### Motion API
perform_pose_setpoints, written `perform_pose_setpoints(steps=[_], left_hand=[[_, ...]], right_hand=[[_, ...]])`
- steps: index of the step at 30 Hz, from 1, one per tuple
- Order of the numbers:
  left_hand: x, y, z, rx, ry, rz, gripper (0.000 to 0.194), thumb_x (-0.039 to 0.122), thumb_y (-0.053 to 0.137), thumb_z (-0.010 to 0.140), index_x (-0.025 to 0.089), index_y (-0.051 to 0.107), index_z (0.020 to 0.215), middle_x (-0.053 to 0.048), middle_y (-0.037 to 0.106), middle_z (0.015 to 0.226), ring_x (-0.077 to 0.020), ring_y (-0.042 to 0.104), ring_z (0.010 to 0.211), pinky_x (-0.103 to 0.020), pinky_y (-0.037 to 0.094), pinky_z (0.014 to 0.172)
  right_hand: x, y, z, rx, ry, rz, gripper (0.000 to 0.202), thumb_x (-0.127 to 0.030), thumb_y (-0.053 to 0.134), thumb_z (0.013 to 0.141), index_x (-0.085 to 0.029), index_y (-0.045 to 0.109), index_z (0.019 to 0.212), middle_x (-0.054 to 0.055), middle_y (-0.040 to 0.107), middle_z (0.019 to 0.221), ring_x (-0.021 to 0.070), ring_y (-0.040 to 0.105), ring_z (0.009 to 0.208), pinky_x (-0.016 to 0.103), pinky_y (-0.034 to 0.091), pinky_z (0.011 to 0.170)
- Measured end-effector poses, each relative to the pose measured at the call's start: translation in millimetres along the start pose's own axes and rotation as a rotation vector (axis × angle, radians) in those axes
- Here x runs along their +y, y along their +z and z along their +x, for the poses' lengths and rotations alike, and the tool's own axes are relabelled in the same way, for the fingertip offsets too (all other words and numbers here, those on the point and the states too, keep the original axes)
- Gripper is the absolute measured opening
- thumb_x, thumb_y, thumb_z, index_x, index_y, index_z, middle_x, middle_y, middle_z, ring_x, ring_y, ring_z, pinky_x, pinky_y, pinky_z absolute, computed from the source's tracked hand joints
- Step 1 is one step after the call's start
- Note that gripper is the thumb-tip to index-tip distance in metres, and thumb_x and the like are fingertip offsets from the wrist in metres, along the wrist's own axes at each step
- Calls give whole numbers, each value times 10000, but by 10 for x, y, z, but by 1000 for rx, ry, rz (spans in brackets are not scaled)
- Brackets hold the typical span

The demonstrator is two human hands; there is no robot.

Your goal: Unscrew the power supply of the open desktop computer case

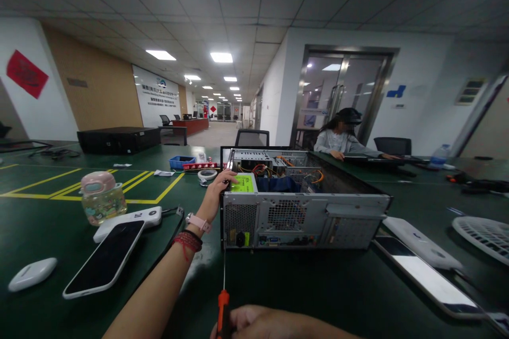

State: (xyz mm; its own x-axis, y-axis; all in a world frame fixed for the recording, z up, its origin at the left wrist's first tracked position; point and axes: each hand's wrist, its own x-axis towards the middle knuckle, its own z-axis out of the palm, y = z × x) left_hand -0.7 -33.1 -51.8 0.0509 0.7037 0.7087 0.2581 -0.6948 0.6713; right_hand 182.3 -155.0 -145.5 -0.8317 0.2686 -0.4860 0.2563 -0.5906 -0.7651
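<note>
An opened computer case [318, 206] lies on the green table with its rear panel toward me. My left hand [225, 183] rests on its near left corner, fingers reaching over the edge onto the power supply [244, 183] with its yellow-green label. Low in front of me, my right hand [248, 320] is closed around the orange and black handle of a screwdriver [223, 302]. The thin shaft points away from me, its tip at the lower left of the rear panel; whether it sits in a screw is too small to tell. Cables and boards show inside the case.
To the left are a phone [105, 259], a white power bank [129, 221], a drink bottle [102, 198] and a white earbud case [32, 274]. Another phone [429, 275] lies right. Behind stand a blue tray [182, 162] and a black case [119, 140]. A person [342, 135] sits across the table.
</note>
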Motion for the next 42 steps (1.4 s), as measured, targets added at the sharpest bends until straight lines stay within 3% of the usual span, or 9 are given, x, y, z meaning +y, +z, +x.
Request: perform_pose_setpoints(steps=[6, 20, 28, 37, 42], left_hand=[[3, 8, 6, 11, -8, -15, 315, 271, 357, 817, 153, 647, 859, -97, 630, 1207, -293, 395, 1333, -445, 239, 1152], [14, 7, -1, 5, -21, 9, 321, 271, 350, 813, 151, 644, 863, -100, 626, 1218, -281, 397, 1335, -439, 238, 1158], [8, -2, 3, -9, 1, -3, 311, 271, 360, 836, 149, 643, 873, -103, 622, 1223, -284, 393, 1339, -442, 235, 1156], [5, -1, 3, -8, 9, -8, 321, 282, 361, 841, 147, 651, 878, -106, 622, 1221, -286, 395, 1338, -447, 221, 1161], [-19, -5, 3, -7, -3, -5, 311, 286, 372, 831, 154, 651, 871, -102, 626, 1216, -292, 389, 1343, -453, 227, 1157]], right_hand=[[-35, 36, -24, 93, 43, 60, 645, -320, 904, 277, -108, 669, 838, -41, 599, 717, 22, 525, 593, 168, 344, 618], [-33, 92, -45, -86, -66, 73, 542, -255, 833, 417, -87, 691, 912, 35, 659, 877, 41, 575, 734, 163, 387, 727], [-67, 109, -58, 105, 24, 110, 681, -327, 900, 227, -108, 692, 838, -35, 634, 740, 20, 562, 619, 146, 385, 641], [-157, 175, -174, 209, 113, 98, 720, -374, 889, 144, -127, 682, 788, -35, 640, 738, 35, 571, 622, 163, 393, 653], [-116, 104, -135, 137, 67, 35, 720, -470, 879, 235, -122, 697, 839, -37, 618, 739, 19, 546, 615, 164, 377, 664]])
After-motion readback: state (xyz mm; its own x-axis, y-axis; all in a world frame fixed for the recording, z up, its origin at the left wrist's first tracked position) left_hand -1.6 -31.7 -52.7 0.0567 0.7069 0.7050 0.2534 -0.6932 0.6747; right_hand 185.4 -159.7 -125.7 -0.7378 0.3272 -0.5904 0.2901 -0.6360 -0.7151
